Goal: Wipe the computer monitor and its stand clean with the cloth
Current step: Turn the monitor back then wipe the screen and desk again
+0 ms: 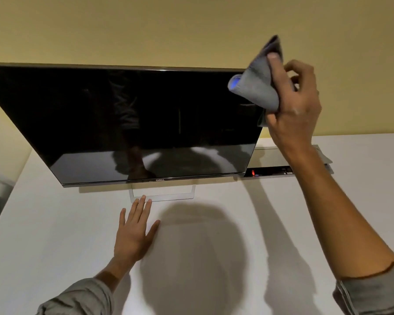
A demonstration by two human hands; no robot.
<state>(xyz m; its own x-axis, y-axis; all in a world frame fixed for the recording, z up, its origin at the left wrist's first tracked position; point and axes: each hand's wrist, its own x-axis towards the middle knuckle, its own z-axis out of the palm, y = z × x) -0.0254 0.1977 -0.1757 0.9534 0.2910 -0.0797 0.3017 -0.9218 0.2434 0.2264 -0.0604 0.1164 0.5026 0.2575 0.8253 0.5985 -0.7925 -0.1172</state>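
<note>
A wide, glossy black flat-screen monitor (134,119) with a thin silver lower bezel is seen standing on a white matte surface (55,223), tilted toward the viewer and carried by a slim silver open-frame stand (162,196) under its middle. Just in front of that stand, the left hand (134,233) is laid flat on the surface with its fingers spread and straight; nothing is held, and the fingertips reach the front bar of the stand, probably so that the body is braced or the base steadied while the screen is rubbed. Further right, a folded grey microfibre cloth (257,85) is held at the upper right corner of the monitor, bunched into a pad so that a thick face can be pressed to the glass. It is gripped by the right hand (291,103), thumb on top and fingers curled behind. Below that forearm, a flat silver box with a red light (268,169) is set against the pale yellow wall (191,30).
</note>
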